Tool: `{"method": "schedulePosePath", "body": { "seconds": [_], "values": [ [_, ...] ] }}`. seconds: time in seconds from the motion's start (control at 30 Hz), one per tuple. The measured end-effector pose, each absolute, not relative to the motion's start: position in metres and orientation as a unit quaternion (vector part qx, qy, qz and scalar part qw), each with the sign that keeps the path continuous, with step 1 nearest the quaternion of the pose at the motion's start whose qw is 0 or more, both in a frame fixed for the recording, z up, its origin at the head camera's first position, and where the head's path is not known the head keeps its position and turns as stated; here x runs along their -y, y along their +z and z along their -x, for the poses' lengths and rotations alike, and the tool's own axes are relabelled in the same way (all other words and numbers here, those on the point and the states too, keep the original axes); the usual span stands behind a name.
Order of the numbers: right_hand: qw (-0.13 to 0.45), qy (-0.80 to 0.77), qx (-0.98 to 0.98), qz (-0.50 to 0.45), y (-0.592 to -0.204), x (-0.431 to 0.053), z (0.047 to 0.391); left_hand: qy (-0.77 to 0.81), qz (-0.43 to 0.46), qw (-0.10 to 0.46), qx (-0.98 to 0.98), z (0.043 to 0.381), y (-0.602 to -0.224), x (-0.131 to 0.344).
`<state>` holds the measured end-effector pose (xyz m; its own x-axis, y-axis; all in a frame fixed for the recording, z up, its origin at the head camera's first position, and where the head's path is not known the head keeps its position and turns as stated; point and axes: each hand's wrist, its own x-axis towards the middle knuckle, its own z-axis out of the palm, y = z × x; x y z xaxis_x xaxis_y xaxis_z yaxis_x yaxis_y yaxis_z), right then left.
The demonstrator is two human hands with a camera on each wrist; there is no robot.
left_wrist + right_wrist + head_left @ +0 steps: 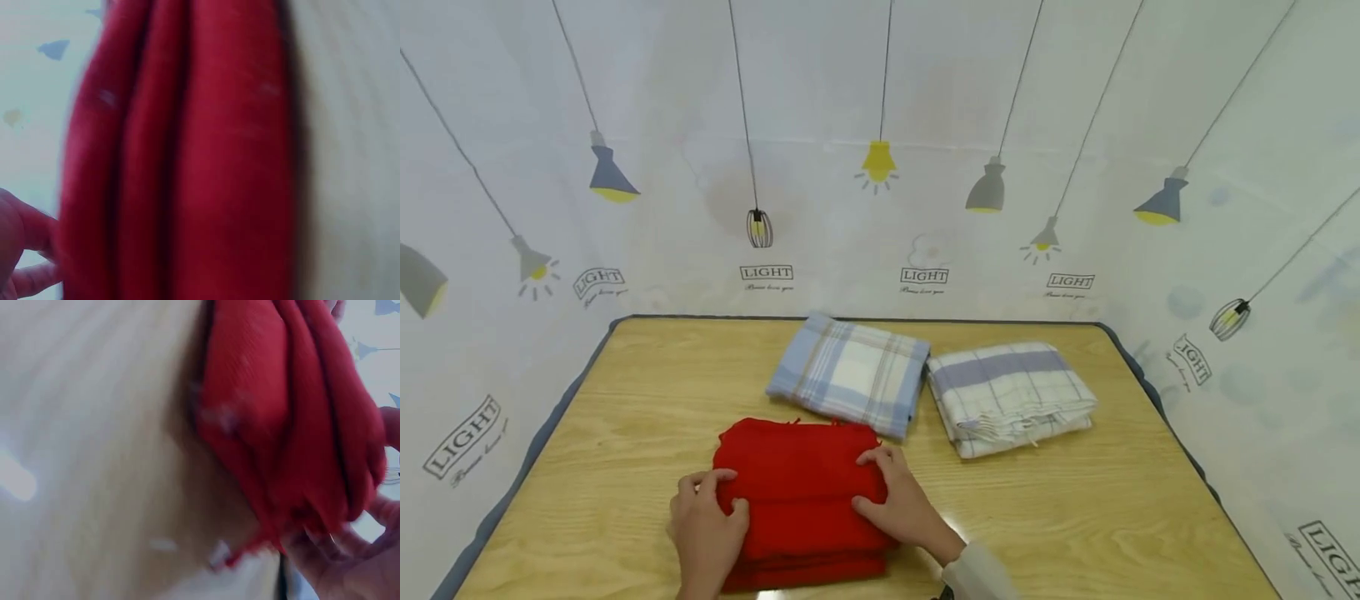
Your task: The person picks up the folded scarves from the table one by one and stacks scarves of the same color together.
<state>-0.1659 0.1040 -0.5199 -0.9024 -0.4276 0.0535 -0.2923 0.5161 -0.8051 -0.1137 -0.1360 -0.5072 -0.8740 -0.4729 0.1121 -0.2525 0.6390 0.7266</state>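
A red scarf (801,471), folded into a thick layered stack, lies on the near part of the table with a few fringe threads at its far edge. My left hand (706,525) holds its left side, thumb and fingers bent at the edge. At the right side, my right hand (908,504) grips the scarf with the thumb on top. In the right wrist view, fingers (312,556) curl at the scarf's end, beside a loose tassel. The left wrist view shows the stacked folds (231,156) up close, blurred.
Behind the scarf lies a folded blue-and-white plaid cloth (857,371). To its right is a folded white checked cloth (1011,396) with a purple band. A wood-grain table (647,383) carries them, bordered by a lamp-printed curtain (827,108).
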Motion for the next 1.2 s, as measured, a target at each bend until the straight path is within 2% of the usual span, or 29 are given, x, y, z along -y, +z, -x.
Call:
{"method": "schedulePosePath", "body": {
  "seconds": [0.27,0.63,0.83,0.93,1.07,1.2],
  "values": [
    [0.083,-0.459,-0.854,0.228,-0.496,-0.152,0.187,-0.405,-0.136,0.110,0.897,0.131,-0.476,0.100],
    [-0.046,-0.402,-0.898,0.175,-0.472,-0.240,0.231,-0.544,-0.013,0.086,0.835,0.177,-0.475,0.015],
    [-0.093,-0.365,-0.914,0.148,-0.475,-0.290,0.262,-0.614,0.003,0.068,0.787,0.200,-0.482,-0.044],
    [-0.098,-0.361,-0.919,0.124,-0.481,-0.312,0.273,-0.634,-0.003,0.056,0.771,0.210,-0.488,-0.070],
    [-0.116,-0.330,-0.930,0.111,-0.490,-0.336,0.284,-0.627,0.008,0.078,0.775,0.223,-0.496,-0.099],
    [-0.137,-0.299,-0.938,0.109,-0.496,-0.355,0.292,-0.600,0.035,0.138,0.787,0.237,-0.504,-0.125]
  ]
}}
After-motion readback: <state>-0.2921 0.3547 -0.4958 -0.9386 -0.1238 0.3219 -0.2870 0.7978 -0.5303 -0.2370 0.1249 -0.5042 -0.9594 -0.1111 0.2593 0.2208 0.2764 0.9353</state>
